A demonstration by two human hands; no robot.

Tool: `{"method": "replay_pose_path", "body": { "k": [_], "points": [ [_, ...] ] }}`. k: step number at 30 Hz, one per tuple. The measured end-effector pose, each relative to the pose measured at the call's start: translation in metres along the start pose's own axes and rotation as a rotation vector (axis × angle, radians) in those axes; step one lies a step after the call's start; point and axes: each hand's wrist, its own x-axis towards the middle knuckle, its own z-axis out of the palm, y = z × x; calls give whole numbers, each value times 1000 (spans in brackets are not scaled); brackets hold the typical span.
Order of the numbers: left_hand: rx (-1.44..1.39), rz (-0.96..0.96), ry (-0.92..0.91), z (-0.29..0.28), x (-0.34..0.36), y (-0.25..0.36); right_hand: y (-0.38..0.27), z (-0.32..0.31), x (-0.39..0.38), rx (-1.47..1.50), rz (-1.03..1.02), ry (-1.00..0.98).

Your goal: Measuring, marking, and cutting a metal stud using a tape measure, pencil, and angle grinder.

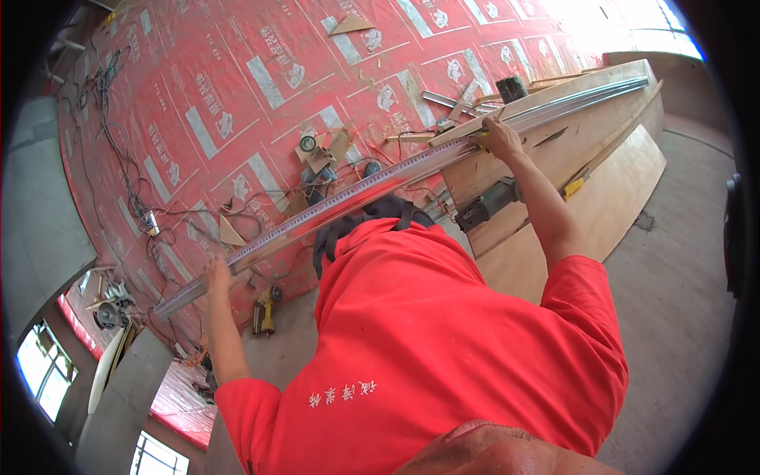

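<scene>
A long, pale metal-looking strip (179,301) runs slantwise in front of me, from lower left up to the plywood bench. Along it stretches a measuring tape blade (340,195), extended straight. My left hand (218,275) is closed around the strip close to its lower left end. Farther up, my right hand (500,138) grips at the bench end of the tape, fingers bent; a bit of yellow shows there, perhaps the tape's case. Several shiny metal profiles (586,100) lie on the bench just beyond my right hand.
The plywood bench (633,162) fills the right, with a green-black power tool (487,203) on it. Red printed sheeting (229,71) covers the floor ahead. Tangled cables (107,99) lie at left. A yellow nail gun-like tool (266,310) rests below the strip, and a green roll (307,144) beyond it.
</scene>
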Motion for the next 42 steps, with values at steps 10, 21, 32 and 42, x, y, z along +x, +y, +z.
{"method": "replay_pose_path", "body": {
  "k": [10,21,32,42],
  "points": [
    [-401,756,173,-100,73,377,5,6,2,59,-23,64],
    [-125,816,37,-148,91,488,13,9,-1,123,-62,56],
    [-173,803,69,-145,91,491,-18,-21,-34,959,-390,43],
    [-159,783,29,-147,90,492,-15,17,-31,1129,-93,-120]
  ]
}}
